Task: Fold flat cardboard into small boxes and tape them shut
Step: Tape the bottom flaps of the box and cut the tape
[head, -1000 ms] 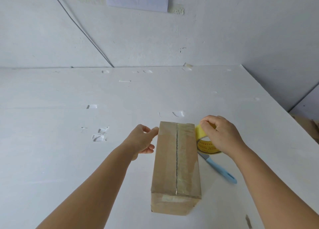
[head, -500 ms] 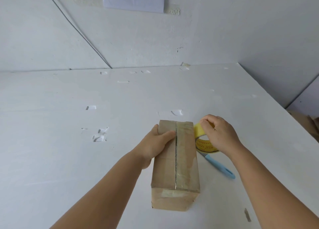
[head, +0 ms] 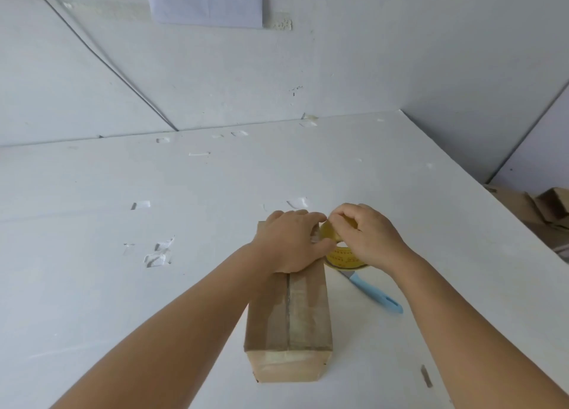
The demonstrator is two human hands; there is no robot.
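Note:
A long brown cardboard box [head: 289,316] lies on the white table [head: 123,285], its top seam covered with clear tape. My left hand [head: 292,242] lies on the box's far end, fingers reaching over to the right. My right hand [head: 366,236] grips a yellow tape roll [head: 341,259] beside the box's far right corner. The fingertips of both hands meet at the roll's upper edge [head: 328,231]. Most of the roll is hidden under my right hand.
A blue-handled cutter [head: 372,291] lies on the table right of the box. Scraps of clear tape [head: 158,254] stick to the tabletop at the left and behind. Flat cardboard pieces [head: 545,211] are piled beyond the table's right edge. White walls stand behind.
My left hand slid from the box's left side onto its far end and across to the tape roll. My right hand stayed on the roll.

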